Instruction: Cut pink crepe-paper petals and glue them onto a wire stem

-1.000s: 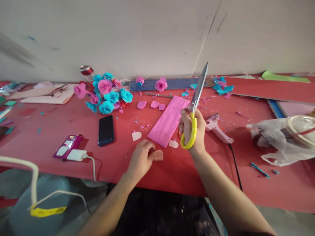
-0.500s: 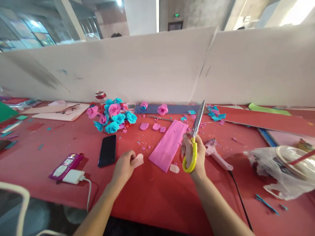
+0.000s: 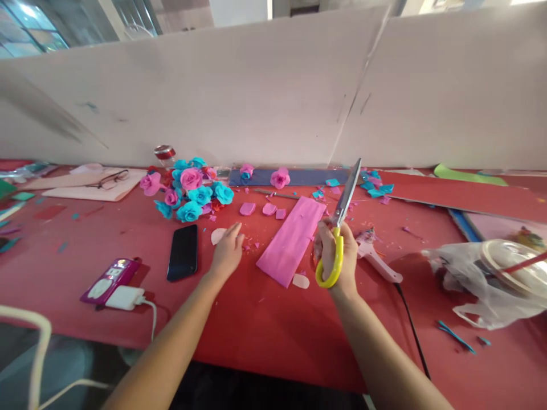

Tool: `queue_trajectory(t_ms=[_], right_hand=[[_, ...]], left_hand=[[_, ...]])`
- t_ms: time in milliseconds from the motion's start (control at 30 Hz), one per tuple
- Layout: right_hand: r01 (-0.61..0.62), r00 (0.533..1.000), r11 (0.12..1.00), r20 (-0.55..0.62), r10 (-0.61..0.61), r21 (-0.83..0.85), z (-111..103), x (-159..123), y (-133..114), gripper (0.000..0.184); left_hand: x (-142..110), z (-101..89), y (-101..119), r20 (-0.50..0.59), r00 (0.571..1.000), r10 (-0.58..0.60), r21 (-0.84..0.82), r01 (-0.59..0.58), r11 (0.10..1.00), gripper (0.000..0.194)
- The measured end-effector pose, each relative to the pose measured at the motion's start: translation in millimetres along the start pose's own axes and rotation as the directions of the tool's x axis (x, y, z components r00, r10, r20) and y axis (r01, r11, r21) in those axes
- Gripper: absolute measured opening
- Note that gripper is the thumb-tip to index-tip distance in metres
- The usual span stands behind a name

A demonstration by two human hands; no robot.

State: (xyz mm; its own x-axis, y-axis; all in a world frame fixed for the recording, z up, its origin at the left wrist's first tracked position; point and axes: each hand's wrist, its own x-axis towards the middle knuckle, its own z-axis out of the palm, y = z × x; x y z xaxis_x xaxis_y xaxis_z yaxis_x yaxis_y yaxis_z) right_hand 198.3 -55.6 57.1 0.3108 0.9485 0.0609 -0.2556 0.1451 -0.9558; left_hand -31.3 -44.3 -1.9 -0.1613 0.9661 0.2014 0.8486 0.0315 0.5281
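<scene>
The right hand [image 3: 345,265] is closed around the yellow handle of the scissors [image 3: 349,191], whose blades are together and point up and away above the red table [image 3: 256,336]. The left hand [image 3: 228,250] has its fingers loosely extended, with nothing gripped between them, beside a pale petal [image 3: 217,236]; whether they touch it is unclear. The petal lies right of the phone [image 3: 182,252].

Between the hands, the pink paper [image 3: 292,242] lies slantwise, with another pale petal, the near petal [image 3: 301,281], just beside its near end. Three pink pieces [image 3: 269,209] lie beyond, right of the blue and pink flowers [image 3: 191,180]. Two more blooms [image 3: 280,177] sit by the dark blue strip [image 3: 299,176].

Left of the phone is a purple pack [image 3: 114,276], its markings too blurred to read, with a white plug [image 3: 124,297] against it. Glasses [image 3: 111,180] rest on pale paper [image 3: 92,192]. Right of the scissors lie the glue gun [image 3: 382,267] and a clear bag [image 3: 464,273] around a lidded tub [image 3: 515,265].
</scene>
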Motion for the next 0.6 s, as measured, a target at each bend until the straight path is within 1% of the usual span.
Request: queue_trajectory(t_ms=[67, 133, 200, 233, 267, 300, 333, 367, 400, 433, 467, 500, 533, 600], right_hand=[[0.004, 1.000, 1.000, 0.018, -0.004, 0.009, 0.0, -1.0, 0.5, 0.018], [0.003, 0.999, 1.000, 0.042, -0.004, 0.026, -0.4, -1.7, 1.1, 0.018], [0.003, 0.999, 0.999, 0.047, -0.005, 0.038, -0.8, -1.6, 1.1, 0.018], [0.004, 0.999, 0.999, 0.045, -0.006, 0.041, -0.9, -1.3, 0.9, 0.018], [0.005, 0.999, 0.999, 0.041, -0.007, 0.041, -0.9, -0.9, 0.5, 0.017], [0.008, 0.999, 0.999, 0.033, -0.009, 0.039, -0.9, -0.6, 0.1, 0.017], [0.011, 1.000, 0.999, 0.024, -0.012, 0.036, -0.9, -0.3, -0.3, 0.016], [0.013, 1.000, 0.999, 0.020, -0.014, 0.032, -0.9, -0.3, -0.6, 0.016], [0.013, 1.000, 1.000, 0.024, -0.014, 0.028, -0.9, -0.4, -0.6, 0.015], [0.014, 0.999, 1.000, 0.029, -0.015, 0.023, -1.0, -0.8, -0.5, 0.015], [0.015, 0.999, 1.000, 0.035, -0.015, 0.017, -1.1, -1.3, -0.1, 0.016], [0.014, 0.999, 1.000, 0.041, -0.015, 0.010, -1.3, -1.8, 0.4, 0.016], [0.013, 0.999, 1.000, 0.045, -0.013, 0.003, -1.5, -2.2, 1.2, 0.017], [0.004, 0.999, 1.000, 0.048, -0.003, -0.009, -1.9, -2.3, 3.0, 0.018]], left_hand=[[-6.1, 16.8, 10.9, 0.049, 0.998, -0.038, -0.066, 0.041, 0.997, 0.047], [-4.4, 23.8, 16.6, 0.072, 0.997, -0.039, -0.210, 0.054, 0.976, 0.048], [2.1, 20.5, 16.6, 0.010, 0.998, -0.054, -0.364, 0.054, 0.930, 0.048], [5.6, 16.2, 15.3, -0.037, 0.997, -0.072, -0.403, 0.051, 0.914, 0.047], [8.4, 11.1, 13.7, -0.075, 0.994, -0.079, -0.404, 0.042, 0.914, 0.046], [10.1, 6.1, 12.2, -0.081, 0.995, -0.058, -0.368, 0.024, 0.930, 0.043], [10.2, 1.8, 11.3, -0.042, 0.999, -0.003, -0.308, -0.010, 0.951, 0.041], [8.6, -1.4, 10.9, 0.040, 0.996, 0.076, -0.245, -0.064, 0.967, 0.041], [5.5, -3.2, 11.0, 0.149, 0.975, 0.166, -0.190, -0.136, 0.972, 0.042], [1.1, -3.9, 11.2, 0.258, 0.935, 0.243, -0.148, -0.210, 0.966, 0.047], [-4.3, -3.5, 11.2, 0.343, 0.892, 0.295, -0.117, -0.271, 0.955, 0.056], [-10.1, -2.5, 10.7, 0.398, 0.859, 0.323, -0.084, -0.316, 0.945, 0.066], [-16.0, -1.2, 9.7, 0.410, 0.852, 0.325, -0.045, -0.337, 0.941, 0.074], [-26.4, 1.0, 6.2, 0.368, 0.876, 0.312, 0.013, -0.341, 0.940, 0.081]])
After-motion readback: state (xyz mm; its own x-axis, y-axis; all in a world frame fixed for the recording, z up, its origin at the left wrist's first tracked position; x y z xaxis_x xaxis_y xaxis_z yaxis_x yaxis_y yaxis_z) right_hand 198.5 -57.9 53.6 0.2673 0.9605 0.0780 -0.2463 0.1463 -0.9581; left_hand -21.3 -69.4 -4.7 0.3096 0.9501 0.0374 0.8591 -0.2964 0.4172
